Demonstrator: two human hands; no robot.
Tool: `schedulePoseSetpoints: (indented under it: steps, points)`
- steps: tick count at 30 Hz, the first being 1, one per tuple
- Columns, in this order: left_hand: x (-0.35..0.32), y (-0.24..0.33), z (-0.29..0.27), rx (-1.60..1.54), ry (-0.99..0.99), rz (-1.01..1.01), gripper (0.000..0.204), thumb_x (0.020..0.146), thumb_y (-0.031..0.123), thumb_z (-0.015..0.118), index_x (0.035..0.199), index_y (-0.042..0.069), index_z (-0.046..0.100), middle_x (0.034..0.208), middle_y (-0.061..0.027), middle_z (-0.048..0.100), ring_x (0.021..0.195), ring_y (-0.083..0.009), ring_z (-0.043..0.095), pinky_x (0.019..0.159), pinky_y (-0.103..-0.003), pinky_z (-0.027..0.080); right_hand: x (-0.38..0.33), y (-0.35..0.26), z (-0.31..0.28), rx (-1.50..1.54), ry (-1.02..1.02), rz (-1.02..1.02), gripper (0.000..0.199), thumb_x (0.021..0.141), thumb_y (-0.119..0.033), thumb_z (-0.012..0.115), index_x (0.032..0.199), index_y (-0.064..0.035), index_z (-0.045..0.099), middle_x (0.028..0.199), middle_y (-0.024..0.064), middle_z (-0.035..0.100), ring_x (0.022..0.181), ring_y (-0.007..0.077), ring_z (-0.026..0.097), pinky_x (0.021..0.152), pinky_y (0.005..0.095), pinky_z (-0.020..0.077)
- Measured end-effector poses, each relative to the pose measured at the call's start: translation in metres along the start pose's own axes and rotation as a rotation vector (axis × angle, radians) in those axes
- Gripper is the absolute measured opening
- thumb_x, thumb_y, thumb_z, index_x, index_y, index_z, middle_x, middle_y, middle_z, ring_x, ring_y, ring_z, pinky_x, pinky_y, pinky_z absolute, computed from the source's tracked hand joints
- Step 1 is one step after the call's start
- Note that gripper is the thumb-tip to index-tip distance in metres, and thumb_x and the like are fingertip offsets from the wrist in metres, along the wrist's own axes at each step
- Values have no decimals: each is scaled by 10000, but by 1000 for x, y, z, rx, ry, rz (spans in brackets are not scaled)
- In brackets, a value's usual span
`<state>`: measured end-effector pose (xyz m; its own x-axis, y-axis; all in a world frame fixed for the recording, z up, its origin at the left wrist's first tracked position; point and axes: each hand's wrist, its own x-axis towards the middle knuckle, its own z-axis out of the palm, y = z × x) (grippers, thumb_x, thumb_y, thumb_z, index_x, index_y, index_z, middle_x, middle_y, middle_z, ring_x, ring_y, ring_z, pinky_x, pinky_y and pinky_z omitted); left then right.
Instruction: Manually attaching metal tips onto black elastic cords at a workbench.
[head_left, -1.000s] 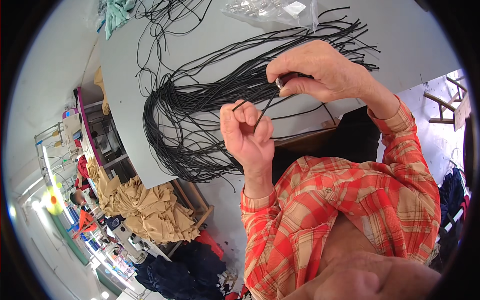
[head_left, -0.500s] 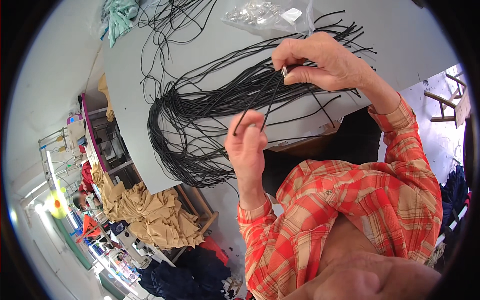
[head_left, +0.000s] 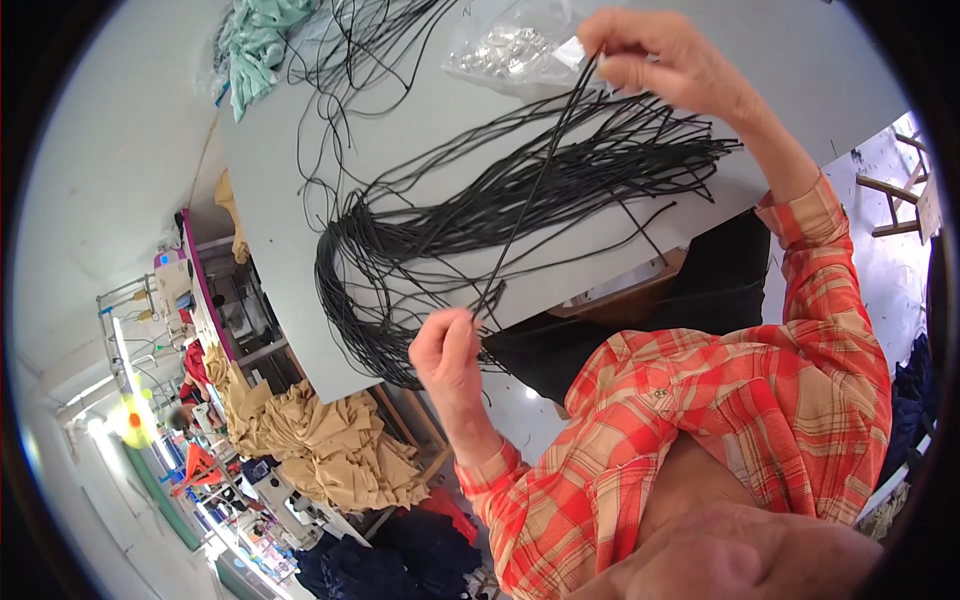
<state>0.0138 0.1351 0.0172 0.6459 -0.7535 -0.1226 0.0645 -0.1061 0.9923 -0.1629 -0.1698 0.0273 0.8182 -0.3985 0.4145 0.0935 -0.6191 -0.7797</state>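
Black cords (head_left: 535, 190) stretch in a taut diagonal between my two hands. My left hand (head_left: 447, 355), near the table's front edge, is closed round their lower ends, and a short cord end sticks out beside it. Higher up, my right hand (head_left: 665, 65) pinches the other end between thumb and fingers; the small metal piece seen in it earlier cannot be made out now. Beneath the taut cords lies a thick bundle of black cords (head_left: 450, 225), bent round at the left and with loose ends at the right. A clear plastic bag (head_left: 515, 50) of small silvery metal parts sits beside my right hand.
More loose black cords (head_left: 370, 45) and mint-green cloth (head_left: 262, 50) lie at the far left of the grey table (head_left: 270, 170). Tan fabric (head_left: 335, 450) is heaped to the lower left, with dark cloth (head_left: 390, 555) below. A wooden stool (head_left: 905, 200) stands at the right.
My hands have moved apart: the right went up and away, the left down and toward me. The cords between them now form a longer, tight line.
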Motion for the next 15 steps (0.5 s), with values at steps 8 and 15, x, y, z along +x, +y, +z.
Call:
schedulePoseSetpoints:
  steps: [8, 15]
  points:
    - [-3, 43, -107, 534, 293, 97, 72, 819, 84, 574, 792, 27, 609, 600, 67, 434, 510, -10, 325, 457, -167, 226, 16, 70, -132, 25, 534, 337, 108, 865, -126, 531, 861, -18, 533, 625, 10, 530, 524, 74, 483, 486, 217, 418]
    - [155, 158, -108, 1134, 570, 783, 280, 883, 190, 554, 1002, -59, 603, 923, -121, 646, 827, -180, 583, 751, -294, 451, 22, 120, -172, -462, 881, 349, 204, 777, -217, 613, 782, -15, 581, 639, 95, 619, 541, 187, 589, 530, 325, 454]
